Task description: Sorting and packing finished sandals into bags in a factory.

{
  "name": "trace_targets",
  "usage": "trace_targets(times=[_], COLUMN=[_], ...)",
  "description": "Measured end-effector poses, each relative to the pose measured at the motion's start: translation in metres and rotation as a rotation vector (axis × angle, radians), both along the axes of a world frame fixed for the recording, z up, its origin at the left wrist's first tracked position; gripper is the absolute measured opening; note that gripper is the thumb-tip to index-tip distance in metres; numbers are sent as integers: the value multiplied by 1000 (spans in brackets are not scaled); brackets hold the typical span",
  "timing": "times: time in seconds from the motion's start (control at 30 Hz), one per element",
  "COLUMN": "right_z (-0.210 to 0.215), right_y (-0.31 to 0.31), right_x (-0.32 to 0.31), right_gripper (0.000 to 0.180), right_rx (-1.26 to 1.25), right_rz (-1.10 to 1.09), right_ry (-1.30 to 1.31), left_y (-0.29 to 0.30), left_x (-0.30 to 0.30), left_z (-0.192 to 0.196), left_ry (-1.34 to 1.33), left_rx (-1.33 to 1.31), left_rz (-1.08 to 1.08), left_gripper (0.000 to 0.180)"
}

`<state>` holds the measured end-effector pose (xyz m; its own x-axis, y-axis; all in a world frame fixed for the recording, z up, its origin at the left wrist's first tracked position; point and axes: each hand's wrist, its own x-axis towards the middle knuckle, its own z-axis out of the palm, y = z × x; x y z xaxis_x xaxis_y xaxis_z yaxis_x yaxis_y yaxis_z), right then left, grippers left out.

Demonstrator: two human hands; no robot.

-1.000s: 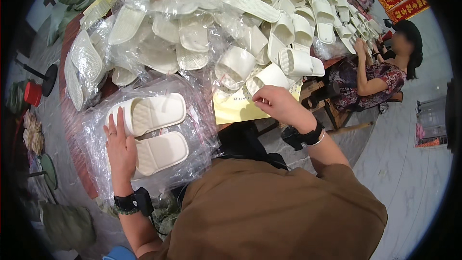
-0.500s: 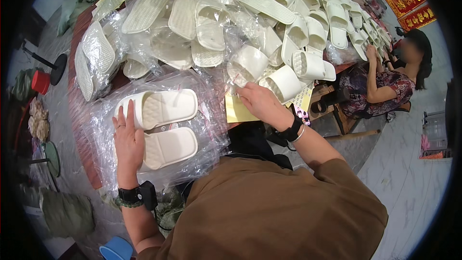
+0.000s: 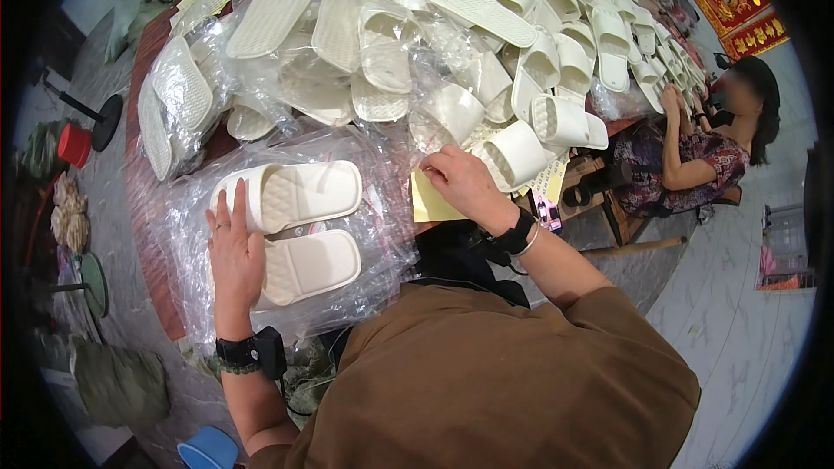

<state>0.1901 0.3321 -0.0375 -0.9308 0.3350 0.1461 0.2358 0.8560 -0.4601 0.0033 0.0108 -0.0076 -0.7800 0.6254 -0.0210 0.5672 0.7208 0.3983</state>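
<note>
A pair of white slippers, one slipper (image 3: 326,187) above the other (image 3: 321,265), lies side by side on clear plastic bags (image 3: 382,234) at the table's near left. My left hand (image 3: 234,252) rests flat over their left ends, fingers apart. Over a yellow sheet (image 3: 427,207) to the right, my right hand (image 3: 465,184) has thumb and fingertips drawn together. Whatever they pinch, if anything, is too small to make out. A bagged slipper (image 3: 456,113) lies just beyond these fingers, and a loose white slipper (image 3: 512,156) is right beside the hand.
More bagged slippers (image 3: 274,17) and a long heap of loose ones (image 3: 556,61) cover the far table. Near my right wrist is a lit phone (image 3: 547,213). A co-worker (image 3: 686,139) sits at the right by a wooden stool (image 3: 621,217). A blue bucket (image 3: 208,449) stands lower left.
My right hand has shifted slightly and its fingers are more curled. More of the phone's screen shows beside the wrist. My left hand stays on the slippers.
</note>
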Motion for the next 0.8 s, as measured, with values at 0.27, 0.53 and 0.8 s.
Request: trace_targets(times=[0.27,0.53,0.8], right_z=[4,4,4], right_y=[0,0,2], right_x=[-1,-1,-1], right_gripper=[10,11,11], right_rx=[-7,-15,-48], right_rz=[35,49,71], right_ry=[18,23,23], left_y=[1,2,1], left_x=[2,1,0], left_z=[3,3,0], left_ry=[-29,-30,-21], left_rx=[23,-4,-18], left_rz=[27,28,32], left_gripper=[69,69,69])
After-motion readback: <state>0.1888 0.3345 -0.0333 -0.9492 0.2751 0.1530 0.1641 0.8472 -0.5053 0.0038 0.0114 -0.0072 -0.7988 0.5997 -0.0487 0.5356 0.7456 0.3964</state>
